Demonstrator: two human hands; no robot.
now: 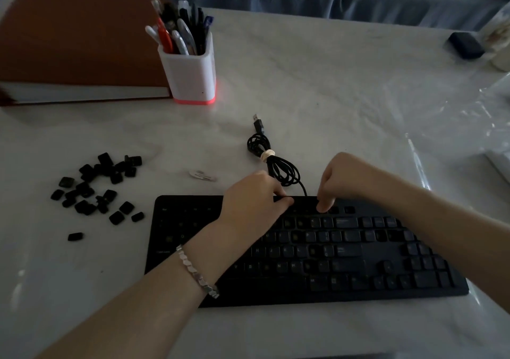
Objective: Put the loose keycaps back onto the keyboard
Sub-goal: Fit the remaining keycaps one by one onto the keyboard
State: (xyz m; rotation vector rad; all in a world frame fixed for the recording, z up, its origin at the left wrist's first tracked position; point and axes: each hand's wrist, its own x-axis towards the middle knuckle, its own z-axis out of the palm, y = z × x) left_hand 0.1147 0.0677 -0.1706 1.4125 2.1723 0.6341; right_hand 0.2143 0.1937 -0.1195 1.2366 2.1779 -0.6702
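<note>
Head view: keyboard (187, 237) is laid flat on the table (331, 82), near edge towards the person; its right and middle sections are seen fitted with caps, while the left section looks flat and capless, though the dim light leaves this uncertain. A heap of loose keycaps (93, 187) is scattered on the table well to the left of the keyboard, with one stray cap lying nearer the person; none of these is being touched.

Left hand (254, 201) is held over the top row, fingers curled at the far edge; whether a cap is pinched cannot be told. Right hand (345, 179) is bunched just beside it, one fingertip (322, 208) pushed down on the top row; whether a cap sits under it cannot be told.

Judged: a top-row cap is being seated; the task is partly done, with the whole heap left to fit, mostly on the left.

Coiled cable (276, 162) lies behind the keyboard.
</note>
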